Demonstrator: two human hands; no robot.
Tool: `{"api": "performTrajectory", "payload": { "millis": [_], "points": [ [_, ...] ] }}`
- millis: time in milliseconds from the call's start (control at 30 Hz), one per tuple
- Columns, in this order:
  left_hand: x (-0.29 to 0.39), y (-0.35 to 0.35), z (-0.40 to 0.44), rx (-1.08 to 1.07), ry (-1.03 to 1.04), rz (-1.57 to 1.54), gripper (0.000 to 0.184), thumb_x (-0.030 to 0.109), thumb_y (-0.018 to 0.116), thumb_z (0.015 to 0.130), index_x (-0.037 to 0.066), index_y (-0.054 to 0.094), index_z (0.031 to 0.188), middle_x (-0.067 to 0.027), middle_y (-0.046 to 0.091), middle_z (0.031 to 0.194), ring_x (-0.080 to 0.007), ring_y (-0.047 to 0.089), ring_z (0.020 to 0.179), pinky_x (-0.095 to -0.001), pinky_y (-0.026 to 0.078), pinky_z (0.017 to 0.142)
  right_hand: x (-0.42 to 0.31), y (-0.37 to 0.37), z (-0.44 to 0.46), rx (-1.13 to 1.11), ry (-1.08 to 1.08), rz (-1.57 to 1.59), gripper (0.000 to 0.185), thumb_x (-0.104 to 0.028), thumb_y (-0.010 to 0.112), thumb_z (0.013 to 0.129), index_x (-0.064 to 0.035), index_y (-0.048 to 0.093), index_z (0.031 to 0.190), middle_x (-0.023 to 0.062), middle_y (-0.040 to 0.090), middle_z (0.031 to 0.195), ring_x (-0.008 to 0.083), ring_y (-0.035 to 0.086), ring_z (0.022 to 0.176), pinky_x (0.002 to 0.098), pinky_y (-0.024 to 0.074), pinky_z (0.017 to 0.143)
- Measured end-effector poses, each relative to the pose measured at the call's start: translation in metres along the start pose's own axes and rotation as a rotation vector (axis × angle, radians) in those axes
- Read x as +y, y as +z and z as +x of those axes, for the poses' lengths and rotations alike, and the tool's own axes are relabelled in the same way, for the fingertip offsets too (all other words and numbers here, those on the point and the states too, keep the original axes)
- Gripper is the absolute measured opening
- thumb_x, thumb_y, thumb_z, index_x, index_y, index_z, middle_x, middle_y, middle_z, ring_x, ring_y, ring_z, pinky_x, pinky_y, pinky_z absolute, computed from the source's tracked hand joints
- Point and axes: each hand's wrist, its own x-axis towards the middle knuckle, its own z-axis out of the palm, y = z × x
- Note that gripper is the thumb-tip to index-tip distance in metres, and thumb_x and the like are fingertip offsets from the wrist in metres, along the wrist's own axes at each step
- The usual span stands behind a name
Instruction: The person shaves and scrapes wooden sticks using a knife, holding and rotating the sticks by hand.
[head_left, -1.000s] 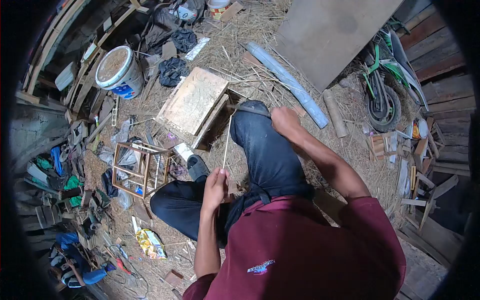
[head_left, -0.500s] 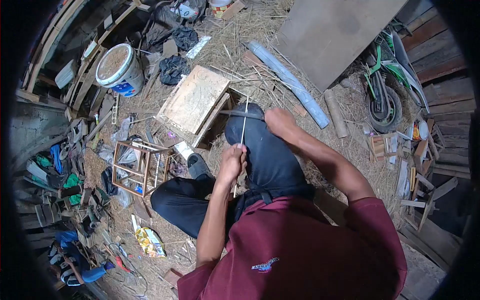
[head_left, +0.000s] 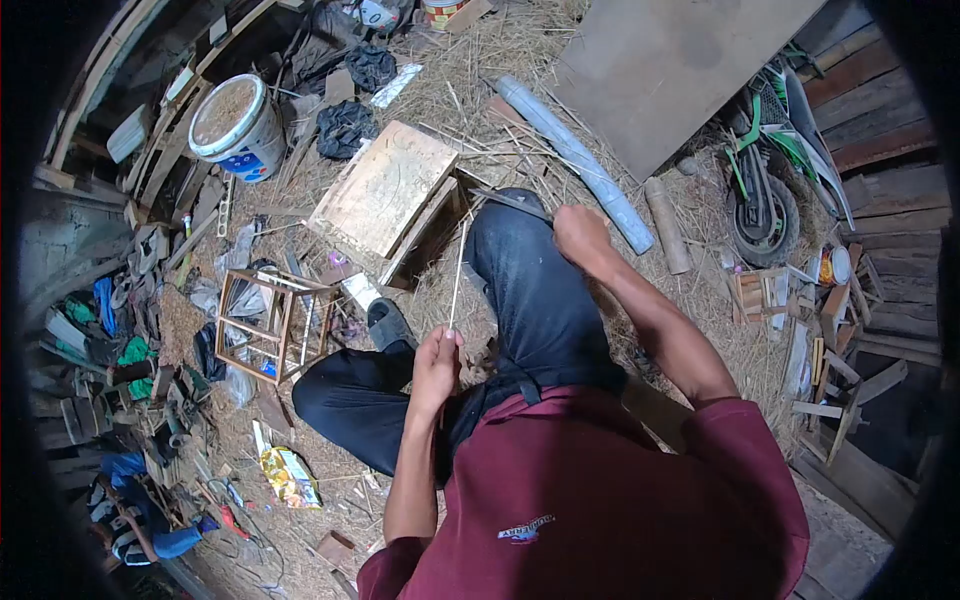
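Note:
Between the fingers of my left hand [head_left: 437,368] is a thin pale bamboo-like strip [head_left: 459,270], pointing up and away from me. My right hand [head_left: 582,238] grips a long, dark, knife-like blade [head_left: 512,202], its handle hidden in my fist. The blade lies across my raised knee in dark trousers, its tip toward the left. Strip and blade are apart. Just beyond them stands a low wooden box-like stool [head_left: 385,185], with a dark hollow side facing my knee.
To the left stand a small wooden frame [head_left: 275,325] and a white bucket [head_left: 235,125]. A grey pipe [head_left: 575,165], a large board [head_left: 675,75] and a green-white motorbike [head_left: 770,180] lie ahead and right. Another person [head_left: 145,510] sits at lower left. Straw litters the floor.
My left hand has drawn the strip back toward me and left, away from the blade. My right hand has shifted slightly right, and the blade now slants more.

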Motion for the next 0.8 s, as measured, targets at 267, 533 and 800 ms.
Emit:
{"api": "performTrajectory", "payload": {
  "millis": [267,533,800],
  "points": [
    [0.030,0.059,0.096,0.105,0.429,0.459,0.027,0.016,0.044,0.098,-0.003,0.058,0.085,-0.0219,0.061,0.078,-0.0351,0.061,0.073,-0.0395,0.046,0.070,-0.014,0.001,-0.006,-0.084,-0.351,-0.130,0.013,-0.009,0.060,0.076,-0.0002,0.070,0.077,0.0215,0.068,0.081,0.0385,0.069,0.077,0.0469,0.0556,0.068],
    [0.021,0.057,0.076,0.180,0.409,0.488,0.027,0.019,0.044,0.100,0.001,0.056,0.083,-0.0070,0.049,0.062,-0.0139,0.047,0.060,-0.0319,0.039,0.057,-0.021,0.002,0.004,-0.083,-0.199,-0.064,0.017,-0.006,0.057,0.076,0.0047,0.070,0.078,0.0254,0.068,0.085,0.0395,0.068,0.080,0.0477,0.0548,0.070],
    [0.003,0.041,0.013,0.069,0.161,0.445,0.024,0.014,0.044,0.100,-0.001,0.056,0.086,-0.0094,0.054,0.064,-0.0167,0.051,0.054,-0.0323,0.042,0.054,0.009,0.019,0.007,-0.007,0.060,0.095,0.015,-0.003,0.057,0.073,0.0078,0.067,0.075,0.0298,0.064,0.078,0.0443,0.066,0.075,0.0502,0.0526,0.068]
  ]
}}
